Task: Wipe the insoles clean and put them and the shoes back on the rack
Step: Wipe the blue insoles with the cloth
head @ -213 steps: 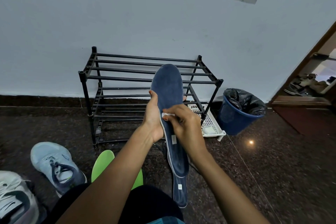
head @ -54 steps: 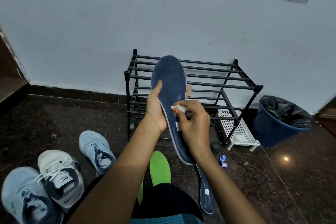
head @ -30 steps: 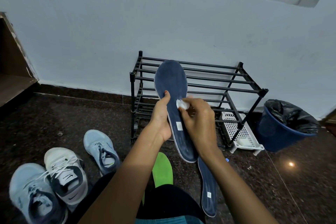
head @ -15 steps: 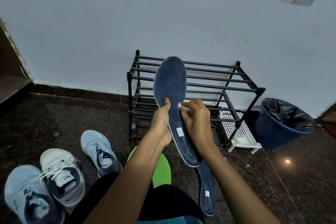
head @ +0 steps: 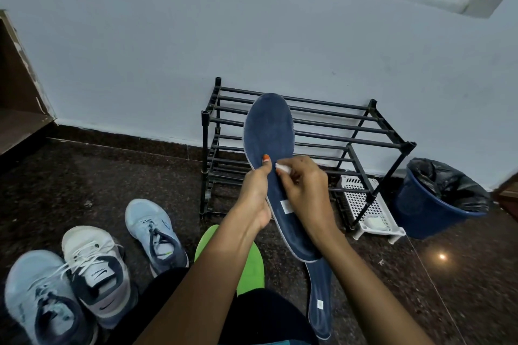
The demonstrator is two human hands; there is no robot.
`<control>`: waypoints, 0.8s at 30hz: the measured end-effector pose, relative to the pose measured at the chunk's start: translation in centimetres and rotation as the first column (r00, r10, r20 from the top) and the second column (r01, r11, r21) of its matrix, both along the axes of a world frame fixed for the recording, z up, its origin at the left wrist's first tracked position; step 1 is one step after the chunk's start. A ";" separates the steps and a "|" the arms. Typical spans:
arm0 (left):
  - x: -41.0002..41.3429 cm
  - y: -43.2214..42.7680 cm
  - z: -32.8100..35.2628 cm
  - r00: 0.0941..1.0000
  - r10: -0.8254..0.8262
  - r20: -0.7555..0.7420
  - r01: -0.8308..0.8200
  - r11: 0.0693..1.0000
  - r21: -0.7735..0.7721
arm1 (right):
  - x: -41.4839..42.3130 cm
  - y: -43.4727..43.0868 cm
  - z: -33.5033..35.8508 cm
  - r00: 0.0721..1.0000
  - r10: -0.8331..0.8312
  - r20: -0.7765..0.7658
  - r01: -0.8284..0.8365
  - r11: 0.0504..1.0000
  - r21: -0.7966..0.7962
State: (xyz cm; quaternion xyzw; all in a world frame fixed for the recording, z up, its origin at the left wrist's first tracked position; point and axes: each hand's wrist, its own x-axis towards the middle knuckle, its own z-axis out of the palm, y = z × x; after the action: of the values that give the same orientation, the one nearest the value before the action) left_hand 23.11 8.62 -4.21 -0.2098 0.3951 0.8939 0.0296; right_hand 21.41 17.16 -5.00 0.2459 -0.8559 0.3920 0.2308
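Right hand [head: 304,185] pinches a small white wipe [head: 281,167] onto the dark blue insole [head: 269,131], fingers curled tight. Left hand [head: 256,193] grips that insole by its edge, thumb on top, and holds it up, tilted, in front of the black rack [head: 350,131]. The insole is fuzzy navy with a pale rim and a small white label near the heel. On the floor a second blue insole [head: 319,297] lies just below it, with a green insole [head: 252,266] beside it. To the left are a pale blue sneaker [head: 152,232], a white sneaker [head: 95,269] and another blue sneaker [head: 36,297]. Dark speckled stone floor [head: 112,176], pale wall [head: 168,50]. A white perforated tray [head: 361,204] and a blue bin [head: 429,204] sit at the rack's right end.
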 end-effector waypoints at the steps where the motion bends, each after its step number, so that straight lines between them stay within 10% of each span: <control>1: 0.1 0.1 0.1 1.000 -0.003 0.003 0.003 1.000 -0.002 | 0.3 0.0 0.0 1.000 0.024 0.006 -0.024 1.000 -0.003; 24: -0.7 0.8 -0.5 0.999 -0.022 -0.050 0.019 0.999 -0.048 | -3.1 1.2 1.2 0.986 -0.082 0.145 0.093 0.993 -0.072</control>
State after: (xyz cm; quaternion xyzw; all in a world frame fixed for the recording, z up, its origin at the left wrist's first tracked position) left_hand 22.40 9.38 -4.67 -0.1838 0.4189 0.8889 0.0238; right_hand 18.30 18.40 -3.76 0.1703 -0.8640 0.4314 0.1957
